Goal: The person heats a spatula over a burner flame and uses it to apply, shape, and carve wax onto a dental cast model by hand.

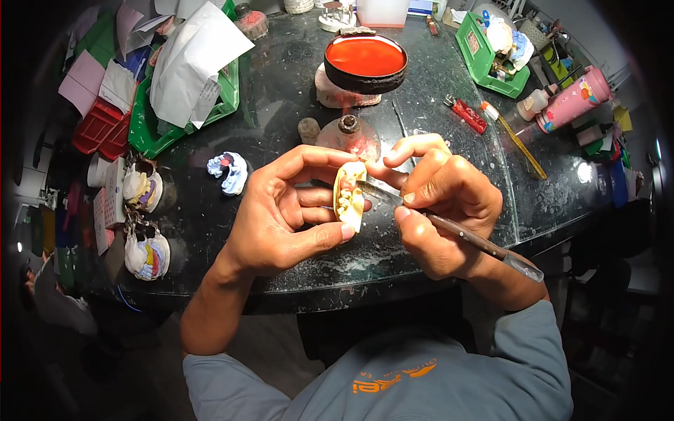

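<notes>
Between the thumb and fingers of my left hand (281, 207) is a yellowish dental model (349, 203), its row of teeth turned up, with a reddish patch near its upper part. My right hand (449, 203) grips a wax knife (477, 242) with a dark handle and metal ends. The blade reaches the model's right side near the reddish patch; whether it touches cannot be made out. Just beyond my hands stands a spirit burner (349, 139) of glass. Behind it, a round black pan of red wax (365, 56) rests above a pale base.
Left on the dark table (281, 91) lie a blue-white dental impression (228, 172), two mounted dental models (147, 254) and a green bin (151, 133) with papers. To the right are a red lighter (467, 116), a yellow-handled brush (516, 140), a pink tumbler (574, 99) and another green bin (484, 63).
</notes>
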Tool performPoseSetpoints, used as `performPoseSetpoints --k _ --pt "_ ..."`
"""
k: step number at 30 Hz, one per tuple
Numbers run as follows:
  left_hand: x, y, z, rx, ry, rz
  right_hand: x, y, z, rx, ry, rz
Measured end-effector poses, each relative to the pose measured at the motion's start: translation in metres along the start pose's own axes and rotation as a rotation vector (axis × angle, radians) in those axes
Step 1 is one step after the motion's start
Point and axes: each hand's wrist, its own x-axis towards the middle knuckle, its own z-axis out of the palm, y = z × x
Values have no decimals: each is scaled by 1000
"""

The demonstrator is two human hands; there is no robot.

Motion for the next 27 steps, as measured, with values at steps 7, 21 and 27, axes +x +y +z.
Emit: performPoseSetpoints --k 7,21,27 --pt "0 0 0 7 -2 -1 1 -3 -10 -31 -163 8" --pt "0 1 0 11 -7 5 1 -3 -9 -43 -164 12" --pt "0 1 0 10 -10 6 1 2 1 -40 14 -49"
